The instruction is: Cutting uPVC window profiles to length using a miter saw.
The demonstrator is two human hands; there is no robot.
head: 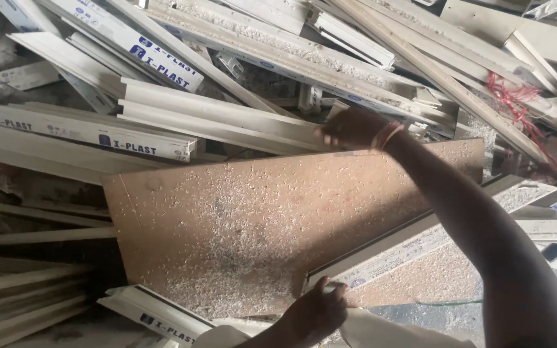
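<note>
Piles of long white plastic strips [214, 113] lie every way across the floor, with a bunch of red wire [517, 103] far off to one side. On top of the heap rests a flat brown board [227, 219], dusted all over with pale sawdust.

The right hand [352, 127] is closed over the board's far edge. The left hand [317, 312] is closed on the end of a dusty white strip [414, 241], which lies along the board's near edge.

To move the board well, I think it helps to keep it level and lift slowly, so the dust stays put and loose strips do not slide. The board looks stiff, wide and thin, with one slanted side.
</note>
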